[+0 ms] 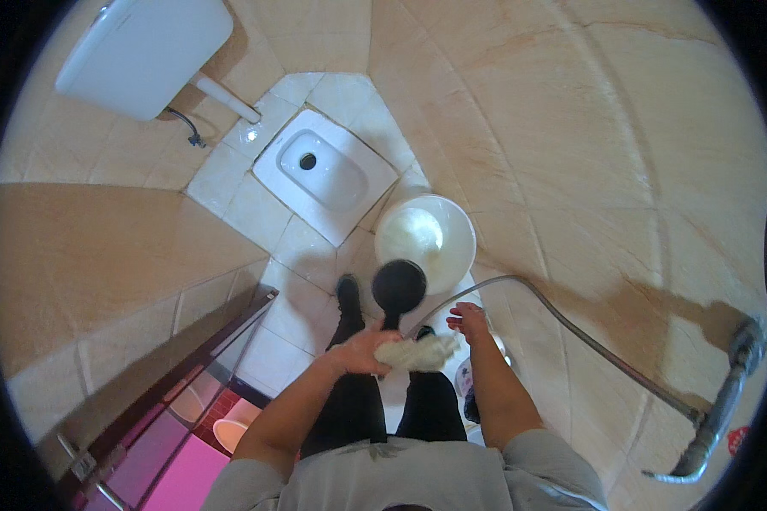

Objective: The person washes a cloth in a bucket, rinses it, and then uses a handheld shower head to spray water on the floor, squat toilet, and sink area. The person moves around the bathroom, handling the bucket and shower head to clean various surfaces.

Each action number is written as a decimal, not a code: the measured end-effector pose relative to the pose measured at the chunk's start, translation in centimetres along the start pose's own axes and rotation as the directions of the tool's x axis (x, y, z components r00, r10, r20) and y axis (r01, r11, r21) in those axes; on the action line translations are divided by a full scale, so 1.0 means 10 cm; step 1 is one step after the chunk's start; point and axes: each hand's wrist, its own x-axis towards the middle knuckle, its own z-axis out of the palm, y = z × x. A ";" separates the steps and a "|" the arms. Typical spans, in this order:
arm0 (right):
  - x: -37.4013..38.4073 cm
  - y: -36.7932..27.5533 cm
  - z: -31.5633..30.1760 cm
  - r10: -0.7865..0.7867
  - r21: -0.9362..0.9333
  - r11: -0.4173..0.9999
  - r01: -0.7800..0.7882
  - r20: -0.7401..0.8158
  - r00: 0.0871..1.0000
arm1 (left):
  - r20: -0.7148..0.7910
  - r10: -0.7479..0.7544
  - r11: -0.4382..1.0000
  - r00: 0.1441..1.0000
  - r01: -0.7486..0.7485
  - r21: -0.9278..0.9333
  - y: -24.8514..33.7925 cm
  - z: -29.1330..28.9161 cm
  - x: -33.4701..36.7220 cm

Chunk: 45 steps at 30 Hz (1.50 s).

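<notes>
My left hand (365,351) is closed around the handle of a black shower head (399,286). A crumpled off-white cloth (419,353) also hangs at that hand, stretching toward the right. My right hand (468,320) is just right of the cloth, fingers apart, holding nothing that I can see. Beyond the shower head stands a round white bucket (466,255) with pale, bright liquid in it. A grey hose (562,324) arches from the right wall down toward my hands; its lower end is hidden.
A white squat toilet (349,183) is set in the tiled floor ahead. A white cistern (149,55) hangs at upper left. On the right wall juts a metal tap (724,400). A dark-framed glass door (158,464) is at lower left. My shoe (348,294) is beside the bucket.
</notes>
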 end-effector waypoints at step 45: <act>0.42 -1.00 2.36 -0.259 -0.210 0.943 0.258 0.022 0.966 | -0.767 -0.174 0.820 0.618 -0.340 -0.460 -1.08 -1.65 -0.39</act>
